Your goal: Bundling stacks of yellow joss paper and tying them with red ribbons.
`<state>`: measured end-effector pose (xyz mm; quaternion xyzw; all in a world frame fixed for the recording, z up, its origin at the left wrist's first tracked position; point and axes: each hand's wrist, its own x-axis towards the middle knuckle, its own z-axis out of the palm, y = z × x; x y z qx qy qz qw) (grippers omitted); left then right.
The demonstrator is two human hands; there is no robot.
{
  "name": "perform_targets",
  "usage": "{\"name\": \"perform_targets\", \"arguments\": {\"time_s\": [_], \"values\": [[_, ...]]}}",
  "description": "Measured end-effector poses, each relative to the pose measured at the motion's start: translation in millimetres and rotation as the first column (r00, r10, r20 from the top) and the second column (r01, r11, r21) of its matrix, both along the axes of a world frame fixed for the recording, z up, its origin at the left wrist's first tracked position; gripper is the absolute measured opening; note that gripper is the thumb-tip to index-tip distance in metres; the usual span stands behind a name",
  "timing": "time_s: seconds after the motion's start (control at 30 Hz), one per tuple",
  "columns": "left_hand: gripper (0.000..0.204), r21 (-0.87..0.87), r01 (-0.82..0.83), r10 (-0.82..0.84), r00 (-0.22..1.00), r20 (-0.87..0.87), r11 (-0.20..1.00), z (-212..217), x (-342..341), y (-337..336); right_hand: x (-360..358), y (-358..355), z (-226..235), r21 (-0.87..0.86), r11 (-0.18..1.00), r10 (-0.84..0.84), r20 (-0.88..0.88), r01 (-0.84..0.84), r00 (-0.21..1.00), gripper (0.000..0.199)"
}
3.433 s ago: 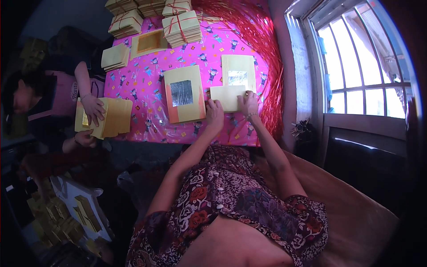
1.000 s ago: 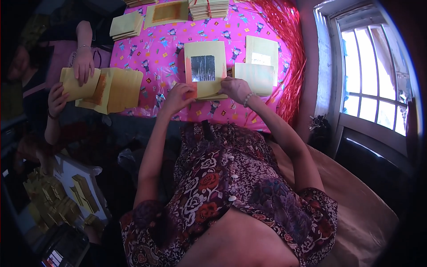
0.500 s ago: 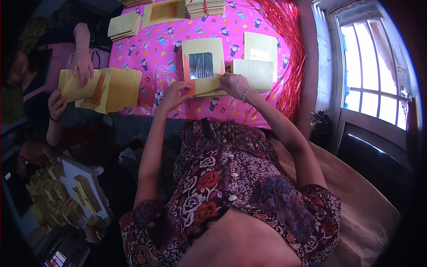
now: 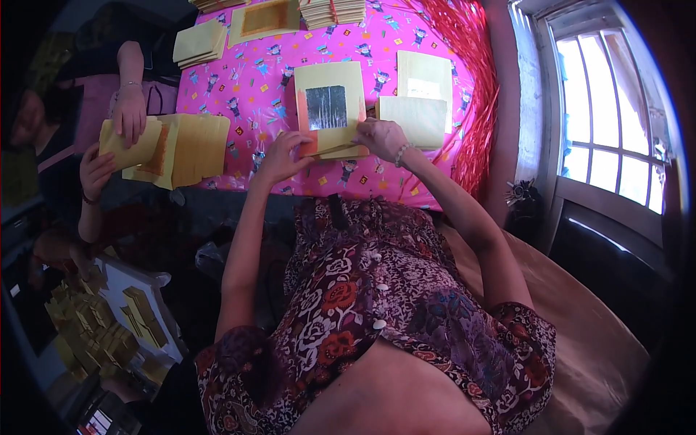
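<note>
A yellow joss paper sheet (image 4: 346,75) with a shiny silver square and orange margins lies in front of me on the pink table cover. Its near edge is turned up into a narrow fold. My left hand (image 4: 284,157) pinches the lower left corner between thumb and fingers. At the lower right edge, my right hand (image 4: 382,139) is closed with its fingertips on the paper. Just beyond that hand rests a folded yellow paper (image 4: 415,119), partly over another yellow sheet (image 4: 424,67) with a pale shiny patch.
A co-worker's hands (image 4: 130,116) hold yellow paper at the left, beside spread yellow sheets (image 4: 201,148). Stacks of yellow paper (image 4: 330,13) sit along the far edge. Red tinsel (image 4: 475,109) hangs at the right near a barred window (image 4: 609,109). Folded pieces (image 4: 94,315) fill the lower left.
My hands keep almost the same place on the sheet, with only a slight shift at its near edge. The co-worker's hands have moved slightly with their paper.
</note>
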<state>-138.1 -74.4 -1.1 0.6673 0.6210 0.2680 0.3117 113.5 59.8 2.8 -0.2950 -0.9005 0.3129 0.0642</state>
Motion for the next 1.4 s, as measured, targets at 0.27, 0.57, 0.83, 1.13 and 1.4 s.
{"name": "perform_targets", "arguments": {"time_s": [0.27, 0.57, 0.83, 1.13, 1.4], "values": [[0.024, 0.172, 0.041, -0.005, 0.979, -0.205, 0.984, 9.1, -11.4, 28.8, 1.1, 16.3, -0.5, -0.142, 0.987, -0.074, -0.036, 0.068, 0.997, 0.033], [0.024, 0.018, -0.022, 0.025, 0.992, -0.126, 1.000, 11.1, -29.7, 67.6, -4.1, 25.9, -6.9, -0.118, 0.989, -0.102, -0.090, 0.091, 0.991, 0.039], [0.026, -0.090, -0.257, 0.272, 0.919, 0.286, 0.962, -23.3, -29.3, 84.9, -30.2, 52.1, -8.6, -0.109, 0.938, -0.331, -0.011, 0.328, 0.944, 0.031], [0.028, -0.017, -0.480, 0.480, 0.877, 0.031, 0.877, -26.6, -15.6, 115.0, -45.6, 73.9, -17.8, -0.138, 0.883, -0.445, 0.049, 0.448, 0.894, 0.038], [0.027, -0.017, -0.534, 0.534, 0.845, -0.025, 0.845, -33.4, -16.1, 118.7, -51.6, 85.9, -21.3, -0.128, 0.863, -0.470, 0.153, 0.489, 0.869, 0.043]]}}
